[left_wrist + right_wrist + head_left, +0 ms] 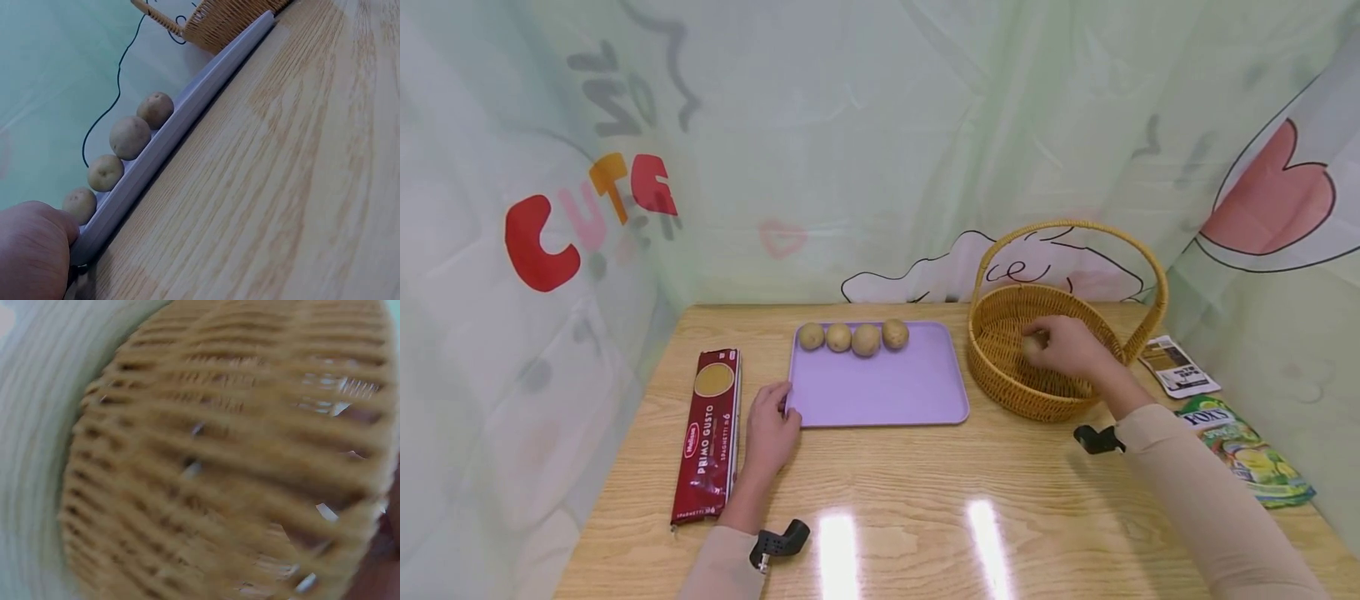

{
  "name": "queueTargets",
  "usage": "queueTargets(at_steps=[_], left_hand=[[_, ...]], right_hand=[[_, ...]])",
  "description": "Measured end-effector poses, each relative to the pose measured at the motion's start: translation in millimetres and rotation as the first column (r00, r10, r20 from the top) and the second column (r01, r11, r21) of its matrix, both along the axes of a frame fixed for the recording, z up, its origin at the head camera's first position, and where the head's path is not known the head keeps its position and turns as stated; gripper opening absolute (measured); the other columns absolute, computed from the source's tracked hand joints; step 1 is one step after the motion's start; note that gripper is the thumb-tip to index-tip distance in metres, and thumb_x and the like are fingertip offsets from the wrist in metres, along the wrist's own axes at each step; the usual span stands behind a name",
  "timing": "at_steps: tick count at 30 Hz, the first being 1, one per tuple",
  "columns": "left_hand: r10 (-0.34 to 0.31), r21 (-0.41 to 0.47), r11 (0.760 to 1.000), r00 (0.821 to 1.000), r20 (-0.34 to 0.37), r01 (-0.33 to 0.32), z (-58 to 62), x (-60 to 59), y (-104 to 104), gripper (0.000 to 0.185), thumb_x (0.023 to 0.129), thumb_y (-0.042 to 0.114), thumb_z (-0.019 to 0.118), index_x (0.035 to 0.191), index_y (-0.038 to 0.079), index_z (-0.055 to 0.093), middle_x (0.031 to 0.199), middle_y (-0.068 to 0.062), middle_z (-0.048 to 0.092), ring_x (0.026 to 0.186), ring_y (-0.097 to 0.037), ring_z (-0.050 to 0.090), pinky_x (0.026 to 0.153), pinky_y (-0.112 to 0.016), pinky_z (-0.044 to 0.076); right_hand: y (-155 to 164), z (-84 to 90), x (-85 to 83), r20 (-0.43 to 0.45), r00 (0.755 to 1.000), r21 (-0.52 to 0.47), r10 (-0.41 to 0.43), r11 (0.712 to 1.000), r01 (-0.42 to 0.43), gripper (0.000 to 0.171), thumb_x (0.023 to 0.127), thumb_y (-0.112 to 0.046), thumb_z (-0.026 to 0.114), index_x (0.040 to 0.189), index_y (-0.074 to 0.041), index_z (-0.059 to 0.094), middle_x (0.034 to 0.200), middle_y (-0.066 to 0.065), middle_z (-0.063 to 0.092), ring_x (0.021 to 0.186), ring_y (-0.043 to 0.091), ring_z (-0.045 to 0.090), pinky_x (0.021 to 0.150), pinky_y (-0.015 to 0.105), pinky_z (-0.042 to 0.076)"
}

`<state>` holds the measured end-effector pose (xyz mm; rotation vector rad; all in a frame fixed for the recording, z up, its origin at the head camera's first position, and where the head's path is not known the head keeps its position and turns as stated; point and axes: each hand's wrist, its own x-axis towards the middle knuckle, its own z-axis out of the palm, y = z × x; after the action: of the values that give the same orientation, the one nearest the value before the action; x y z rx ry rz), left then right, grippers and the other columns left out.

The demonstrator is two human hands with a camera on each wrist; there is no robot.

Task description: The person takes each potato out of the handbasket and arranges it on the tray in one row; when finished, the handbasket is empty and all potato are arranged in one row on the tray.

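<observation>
In the head view, my right hand [1067, 346] is inside the wicker basket [992, 379] and pinches a potato [1032, 350] between thumb and fingers. The wicker wall [219, 462] fills most of the right wrist view, blurred. My left hand [772, 425] grips the left edge of the lilac tray [880, 396], with the thumb by its near corner. Several potatoes [866, 339] sit in a row along the tray's far side. The left wrist view has the left hand [34, 250] at the tray's corner, close to the nearest potato [80, 205].
A red spaghetti pack [707, 437] lies left of the tray. Right of the basket are a brown and white pouch [1180, 367] and a green Fox's bag [1247, 454], partly behind the right forearm. The basket's tall handle [1071, 223] arches overhead. A printed curtain [820, 167] hangs behind the table.
</observation>
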<state>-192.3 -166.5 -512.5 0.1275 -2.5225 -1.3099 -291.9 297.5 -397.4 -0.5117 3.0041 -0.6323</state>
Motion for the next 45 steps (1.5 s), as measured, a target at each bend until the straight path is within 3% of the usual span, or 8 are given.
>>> queueTargets(at_steps=[15,27,34,45], left_hand=[[0.004,0.006,1.0,1.0,0.025,-0.004,-4.3,-0.3,-4,0.044,0.085,0.001,0.061,0.129,-0.003,0.059,0.128,-0.014,0.055,0.107,-0.028,0.057,0.095,-0.042,0.049],[0.008,0.003,1.0,1.0,0.017,-0.008,-8.4,-0.8,-4,0.044,0.084,0.0,0.062,0.129,-0.002,0.06,0.126,-0.013,0.056,0.104,-0.026,0.058,0.092,-0.04,0.05],[0.008,0.004,1.0,1.0,0.012,-0.008,-7.6,-0.6,-3,0.045,0.084,-0.001,0.062,0.129,-0.003,0.059,0.127,-0.014,0.055,0.109,-0.028,0.057,0.095,-0.042,0.049],[0.0,0.009,1.0,1.0,-0.031,0.001,-7.5,-5.9,0,0.046,0.082,-0.002,0.062,0.127,-0.003,0.06,0.124,-0.014,0.057,0.104,-0.027,0.058,0.092,-0.04,0.05]], right_hand=[[-51,18.0,-4.4,-0.04,0.997,-0.055,0.071,0.996,-0.073,0.042,0.078,-0.008,0.074,0.119,-0.002,0.066,0.113,0.014,0.064,0.096,0.028,0.054,0.082,0.045,0.048],[-87,10.9,-10.9,-0.075,0.991,-0.099,0.112,0.988,-0.119,0.043,0.077,-0.01,0.075,0.119,-0.005,0.067,0.106,0.009,0.064,0.088,0.024,0.054,0.075,0.039,0.048],[-111,9.0,-12.8,-0.054,0.991,-0.146,0.119,0.981,-0.126,0.046,0.074,-0.007,0.077,0.119,-0.005,0.067,0.108,0.011,0.064,0.093,0.026,0.057,0.075,0.04,0.051],[-133,-6.9,-33.6,-0.029,0.993,-0.171,0.119,0.978,-0.122,0.042,0.075,-0.01,0.074,0.117,-0.006,0.068,0.111,0.013,0.065,0.1,0.029,0.057,0.079,0.042,0.051]])
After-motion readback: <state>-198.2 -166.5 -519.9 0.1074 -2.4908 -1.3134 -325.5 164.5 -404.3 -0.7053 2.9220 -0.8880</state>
